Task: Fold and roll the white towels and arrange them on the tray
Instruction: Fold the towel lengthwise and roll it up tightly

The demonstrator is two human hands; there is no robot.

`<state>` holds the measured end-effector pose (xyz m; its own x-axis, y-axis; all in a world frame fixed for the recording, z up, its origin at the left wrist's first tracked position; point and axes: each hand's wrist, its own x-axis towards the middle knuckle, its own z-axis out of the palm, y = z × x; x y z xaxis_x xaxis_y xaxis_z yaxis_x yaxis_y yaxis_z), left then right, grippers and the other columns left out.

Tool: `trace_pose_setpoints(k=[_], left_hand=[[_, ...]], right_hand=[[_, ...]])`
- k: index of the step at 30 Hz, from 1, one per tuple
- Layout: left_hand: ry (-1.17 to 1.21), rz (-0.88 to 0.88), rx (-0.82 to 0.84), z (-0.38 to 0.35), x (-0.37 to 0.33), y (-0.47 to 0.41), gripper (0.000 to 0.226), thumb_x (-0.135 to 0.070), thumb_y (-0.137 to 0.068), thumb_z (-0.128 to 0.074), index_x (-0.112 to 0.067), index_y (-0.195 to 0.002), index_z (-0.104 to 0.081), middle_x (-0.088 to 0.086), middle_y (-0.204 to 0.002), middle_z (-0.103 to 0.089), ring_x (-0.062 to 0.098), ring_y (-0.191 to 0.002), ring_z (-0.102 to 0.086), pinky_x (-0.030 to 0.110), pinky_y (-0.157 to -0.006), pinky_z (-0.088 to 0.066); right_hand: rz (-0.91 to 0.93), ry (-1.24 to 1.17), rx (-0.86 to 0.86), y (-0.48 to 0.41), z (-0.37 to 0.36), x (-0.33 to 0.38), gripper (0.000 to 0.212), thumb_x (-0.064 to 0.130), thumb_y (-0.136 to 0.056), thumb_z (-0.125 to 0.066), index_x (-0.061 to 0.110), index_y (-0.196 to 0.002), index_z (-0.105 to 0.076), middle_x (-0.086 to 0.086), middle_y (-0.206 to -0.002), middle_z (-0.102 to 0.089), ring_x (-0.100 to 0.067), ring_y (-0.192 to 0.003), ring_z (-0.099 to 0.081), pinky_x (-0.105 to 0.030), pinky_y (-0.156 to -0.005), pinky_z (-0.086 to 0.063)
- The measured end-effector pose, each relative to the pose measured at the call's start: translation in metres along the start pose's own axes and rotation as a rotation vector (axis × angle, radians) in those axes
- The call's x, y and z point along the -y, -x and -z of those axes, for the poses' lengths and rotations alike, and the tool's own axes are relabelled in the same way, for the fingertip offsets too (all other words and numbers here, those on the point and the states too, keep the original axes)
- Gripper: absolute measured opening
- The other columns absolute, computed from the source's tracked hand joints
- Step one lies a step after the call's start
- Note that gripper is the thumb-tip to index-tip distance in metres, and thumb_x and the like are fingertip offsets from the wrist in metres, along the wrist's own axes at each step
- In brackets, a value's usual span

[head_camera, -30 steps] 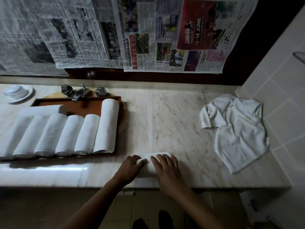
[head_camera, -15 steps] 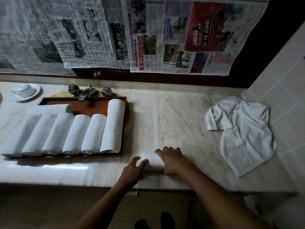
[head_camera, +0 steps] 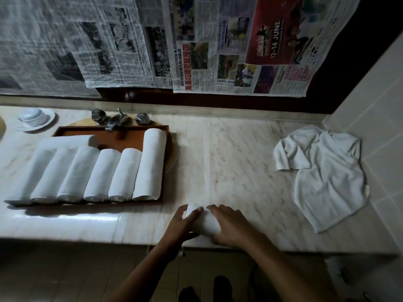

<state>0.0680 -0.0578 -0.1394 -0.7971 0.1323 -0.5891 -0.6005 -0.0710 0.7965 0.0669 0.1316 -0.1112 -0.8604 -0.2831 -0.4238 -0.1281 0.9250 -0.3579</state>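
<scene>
White rolled towel (head_camera: 206, 222) sits at the near edge of the marble counter (head_camera: 229, 160), with the left hand (head_camera: 185, 223) and right hand (head_camera: 232, 227) curled round it from either side. To their left the brown tray (head_camera: 122, 140) holds finished rolls (head_camera: 150, 166). A loose towel (head_camera: 327, 177) lies well off to the right.

At 6 o'clock we see a small rolled towel (head_camera: 204, 223), its axis running 11 to 5, gripped between left hand (head_camera: 181, 225) and right hand (head_camera: 231, 227). At 9 o'clock the brown tray (head_camera: 113, 139) carries six white rolls (head_camera: 102, 173) side by side, with a seventh roll (head_camera: 67, 141) crosswise behind. At 3 o'clock a crumpled towel (head_camera: 327, 175) lies unfolded.
</scene>
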Motion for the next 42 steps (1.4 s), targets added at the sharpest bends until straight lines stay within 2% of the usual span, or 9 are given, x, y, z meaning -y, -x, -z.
trace_pose_setpoints(k=[6, 10, 12, 16, 19, 26, 30, 34, 42], left_hand=[[-0.042, -0.118, -0.067, -0.012, -0.029, 0.002, 0.053, -0.051, -0.074, -0.086, -0.017, -0.109, -0.064, 0.01, -0.11, -0.071, 0.025, -0.099, -0.073, 0.047, -0.073, -0.064], [-0.03, -0.21, -0.043, -0.019, -0.051, 0.001, 0.048, -0.05, -0.076, -0.083, -0.015, -0.104, -0.066, 0.013, -0.107, -0.07, 0.027, -0.1, -0.071, 0.05, -0.077, -0.063], [-0.018, -0.255, -0.021, -0.022, -0.063, 0.001, 0.047, -0.05, -0.078, -0.08, -0.014, -0.105, -0.066, 0.015, -0.108, -0.069, 0.028, -0.102, -0.068, 0.055, -0.083, -0.059], [-0.02, -0.354, -0.002, -0.033, -0.083, 0.007, 0.048, -0.05, -0.078, -0.079, -0.013, -0.104, -0.065, 0.017, -0.107, -0.066, 0.026, -0.099, -0.066, 0.044, -0.079, -0.055], [-0.015, -0.417, -0.027, -0.036, -0.093, 0.009, 0.048, -0.049, -0.076, -0.078, -0.012, -0.103, -0.065, 0.017, -0.106, -0.067, 0.022, -0.097, -0.067, 0.043, -0.083, -0.053], [0.116, -0.453, -0.229, -0.025, -0.106, 0.015, 0.038, -0.055, -0.063, -0.077, -0.031, -0.091, -0.073, -0.004, -0.099, -0.072, 0.013, -0.099, -0.065, 0.04, -0.089, -0.05], [0.127, -0.498, -0.33, -0.004, -0.116, 0.019, 0.042, -0.043, -0.076, -0.074, -0.031, -0.116, -0.074, -0.005, -0.116, -0.074, 0.019, -0.116, -0.065, 0.051, -0.101, -0.053], [0.158, -0.47, -0.403, 0.026, -0.125, 0.018, 0.038, -0.039, -0.074, -0.072, -0.033, -0.112, -0.076, -0.004, -0.106, -0.075, 0.029, -0.104, -0.068, 0.063, -0.083, -0.056], [0.202, -0.569, -0.38, 0.121, -0.169, 0.004, 0.03, -0.021, -0.076, -0.075, -0.014, -0.105, -0.077, 0.017, -0.108, -0.074, 0.03, -0.105, -0.069, 0.047, -0.094, -0.054]], right_hand=[[0.003, -0.207, -0.117, 0.013, 0.008, -0.005, 0.1, 0.077, -0.067, -0.074, 0.043, -0.151, -0.032, 0.015, -0.143, -0.045, -0.01, -0.129, -0.044, -0.037, -0.106, -0.039], [-0.137, -0.817, -0.225, 0.024, 0.027, -0.03, 0.084, 0.092, -0.064, -0.06, 0.051, -0.137, -0.047, 0.02, -0.137, -0.052, 0.003, -0.124, -0.05, -0.019, -0.092, -0.044], [-0.264, -1.08, -0.19, 0.023, 0.034, -0.043, 0.093, 0.097, -0.056, -0.057, 0.046, -0.134, -0.051, 0.012, -0.141, -0.055, -0.004, -0.124, -0.054, -0.025, -0.096, -0.047], [-0.378, -1.53, 0.1, 0.024, 0.048, -0.056, 0.085, 0.082, -0.072, -0.066, 0.023, -0.132, -0.064, -0.009, -0.129, -0.07, -0.032, -0.119, -0.067, -0.056, -0.104, -0.052], [-0.283, -1.628, 0.166, 0.022, 0.061, -0.058, 0.067, 0.059, -0.087, -0.062, 0.011, -0.132, -0.064, -0.02, -0.126, -0.07, -0.037, -0.117, -0.068, -0.055, -0.105, -0.051], [0.051, -1.436, 0.124, -0.012, 0.088, -0.047, 0.088, 0.056, -0.055, -0.095, 0.005, -0.123, -0.069, -0.019, -0.124, -0.07, -0.033, -0.11, -0.068, -0.043, -0.089, -0.049], [0.124, -1.275, 0.127, -0.035, 0.109, -0.025, 0.059, 0.046, -0.065, -0.087, 0.012, -0.109, -0.071, -0.01, -0.104, -0.072, -0.023, -0.097, -0.064, -0.034, -0.079, -0.048], [0.253, -0.939, 0.124, -0.054, 0.127, 0.011, 0.036, 0.047, -0.083, -0.072, 0.026, -0.112, -0.069, 0.011, -0.1, -0.072, -0.008, -0.096, -0.067, -0.025, -0.079, -0.053], [0.411, -0.437, 0.12, -0.114, 0.151, 0.119, 0.088, 0.07, -0.067, -0.084, 0.053, -0.143, -0.044, 0.03, -0.138, -0.053, 0.013, -0.121, -0.052, -0.024, -0.103, -0.049]])
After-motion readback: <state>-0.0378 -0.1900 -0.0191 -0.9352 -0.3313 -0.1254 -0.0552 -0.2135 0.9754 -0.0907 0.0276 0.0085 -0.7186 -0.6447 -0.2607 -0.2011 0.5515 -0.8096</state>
